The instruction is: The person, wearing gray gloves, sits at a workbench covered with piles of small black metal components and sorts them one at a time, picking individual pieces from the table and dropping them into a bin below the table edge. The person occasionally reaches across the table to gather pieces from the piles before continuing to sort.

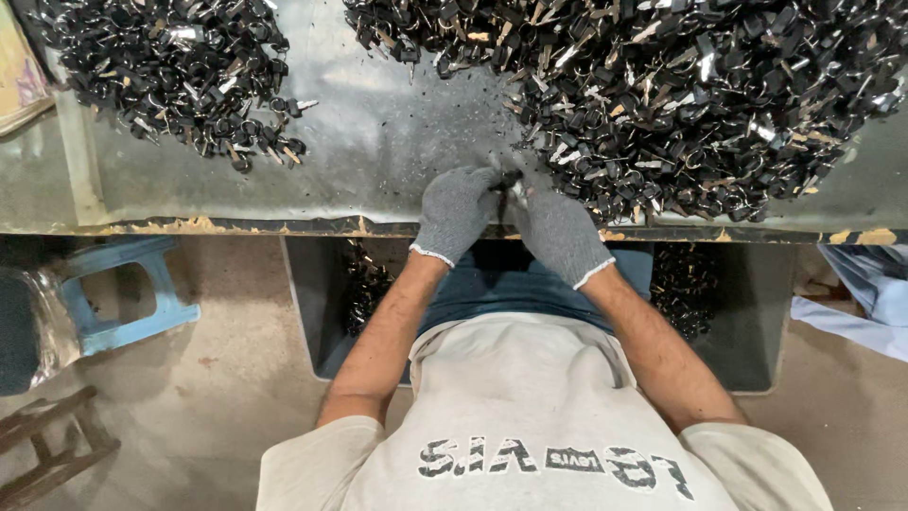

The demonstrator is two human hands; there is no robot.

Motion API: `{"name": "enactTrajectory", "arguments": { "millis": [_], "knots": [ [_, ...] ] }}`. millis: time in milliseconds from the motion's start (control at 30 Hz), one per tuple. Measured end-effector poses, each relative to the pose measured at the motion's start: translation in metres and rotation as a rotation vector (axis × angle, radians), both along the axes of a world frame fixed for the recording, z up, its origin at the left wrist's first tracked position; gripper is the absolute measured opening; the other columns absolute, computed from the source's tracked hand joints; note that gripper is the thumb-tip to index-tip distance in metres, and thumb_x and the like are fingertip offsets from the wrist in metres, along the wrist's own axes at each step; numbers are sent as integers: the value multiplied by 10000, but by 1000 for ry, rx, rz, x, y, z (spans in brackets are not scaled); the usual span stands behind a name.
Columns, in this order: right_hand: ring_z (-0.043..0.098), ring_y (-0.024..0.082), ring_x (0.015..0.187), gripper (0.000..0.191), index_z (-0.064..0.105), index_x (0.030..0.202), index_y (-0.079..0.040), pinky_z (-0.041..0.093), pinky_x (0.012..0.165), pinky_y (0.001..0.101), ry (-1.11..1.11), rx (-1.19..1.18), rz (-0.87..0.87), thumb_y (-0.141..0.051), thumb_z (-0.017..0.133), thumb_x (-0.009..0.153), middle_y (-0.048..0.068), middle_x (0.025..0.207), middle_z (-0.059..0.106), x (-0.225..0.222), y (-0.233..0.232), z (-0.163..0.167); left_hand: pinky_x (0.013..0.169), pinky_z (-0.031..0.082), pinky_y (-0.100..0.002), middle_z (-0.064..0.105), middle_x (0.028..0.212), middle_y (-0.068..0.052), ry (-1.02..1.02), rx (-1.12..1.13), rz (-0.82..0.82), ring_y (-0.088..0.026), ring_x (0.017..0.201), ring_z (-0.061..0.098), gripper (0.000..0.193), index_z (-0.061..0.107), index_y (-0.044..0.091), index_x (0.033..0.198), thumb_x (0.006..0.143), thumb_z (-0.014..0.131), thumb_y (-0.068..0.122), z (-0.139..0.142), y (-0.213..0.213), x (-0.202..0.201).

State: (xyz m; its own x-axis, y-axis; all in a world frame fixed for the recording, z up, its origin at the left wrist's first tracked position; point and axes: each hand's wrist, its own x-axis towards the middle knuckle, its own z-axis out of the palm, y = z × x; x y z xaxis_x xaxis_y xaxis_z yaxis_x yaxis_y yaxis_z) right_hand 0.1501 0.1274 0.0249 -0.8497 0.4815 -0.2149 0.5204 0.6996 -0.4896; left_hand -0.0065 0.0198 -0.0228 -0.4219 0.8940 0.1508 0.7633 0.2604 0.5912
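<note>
Grey metal bench (378, 142) carries heaped black parts (681, 95); left hand (456, 210) and right hand (558, 227) grip clamped on small black piece (508, 180).

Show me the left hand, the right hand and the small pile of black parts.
left hand (457, 210), head view, back of the grey glove.
right hand (558, 227), head view, back of the grey glove.
small pile of black parts (175, 71), head view, middle of the heap.
</note>
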Motion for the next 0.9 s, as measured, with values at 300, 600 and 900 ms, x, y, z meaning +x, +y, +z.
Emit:
{"name": "enactTrajectory", "arguments": {
  "millis": [300, 600, 900],
  "knots": [
    [695, 464, 750, 666, 334, 1506, 67, 546, 636, 565, -4, -88, -32, -230, 608, 976, 311, 932, 702, -5, 0, -10, 830, 537, -465, 721, 967, -99, -16, 30, 2, -333, 941, 690, 249, 737, 119, 1049, 814, 742, 200, -1, 0, -2],
    [756, 338, 731, 539, 466, 1349, 167, 611, 562, 403, -101, 396, 27, -131, 602, 921, 378, 1114, 683, -9, -16, -40, 835, 528, -487, 692, 952, -151, 271, -15, -111, -360, 942, 682, 425, 692, -42, 1273, 878, 659, 112, -8, 0, 8],
    [722, 416, 722, 593, 419, 1416, 141, 565, 520, 490, 85, 101, 35, -114, 574, 902, 388, 1153, 639, 10, -8, -11, 848, 513, -483, 717, 948, -123, -10, -14, -19, -341, 936, 684, 222, 728, 94, 1046, 832, 719, 151, -1, -4, 7]
  ]
}}
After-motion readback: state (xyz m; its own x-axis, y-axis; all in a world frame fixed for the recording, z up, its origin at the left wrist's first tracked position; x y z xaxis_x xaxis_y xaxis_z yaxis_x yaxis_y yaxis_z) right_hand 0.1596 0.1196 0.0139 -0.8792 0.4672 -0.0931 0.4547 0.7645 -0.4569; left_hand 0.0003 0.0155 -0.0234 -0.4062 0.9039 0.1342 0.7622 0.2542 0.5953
